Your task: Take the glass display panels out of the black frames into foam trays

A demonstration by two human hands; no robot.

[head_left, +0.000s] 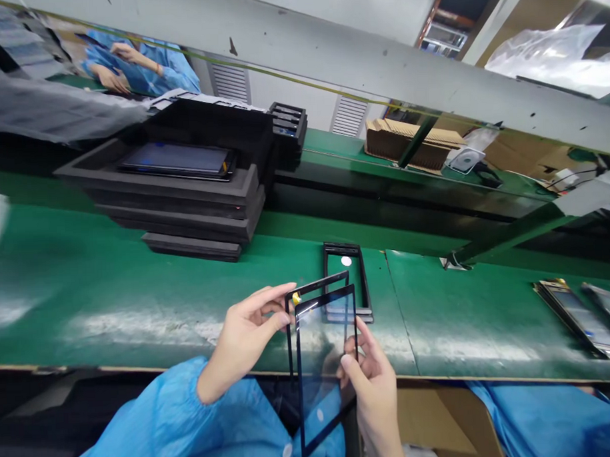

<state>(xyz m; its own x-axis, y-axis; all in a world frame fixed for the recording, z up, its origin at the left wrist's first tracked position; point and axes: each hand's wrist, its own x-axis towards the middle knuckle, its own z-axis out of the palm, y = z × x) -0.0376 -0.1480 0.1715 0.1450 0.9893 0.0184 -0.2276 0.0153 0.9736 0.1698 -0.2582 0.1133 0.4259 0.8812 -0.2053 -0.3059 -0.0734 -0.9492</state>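
Observation:
My left hand (249, 337) grips the left edge of a black-framed glass panel (317, 285), which has a small yellow tab (296, 298) at its corner. My right hand (371, 406) holds a second black-bordered clear glass panel (326, 368) by its right edge, in front of the first. The two panels overlap and tilt upright above the green workbench (138, 314). Just beyond them, a narrow black foam tray (347, 280) with a white round spot lies on the bench, partly hidden by the panels.
A stack of black foam trays (184, 193) stands behind, and its top tray holds a dark panel (175, 160). Several panels (581, 319) lie at the bench's right. A person in a blue gown (139, 64) works at upper left. A cardboard box (407, 145) sits beyond.

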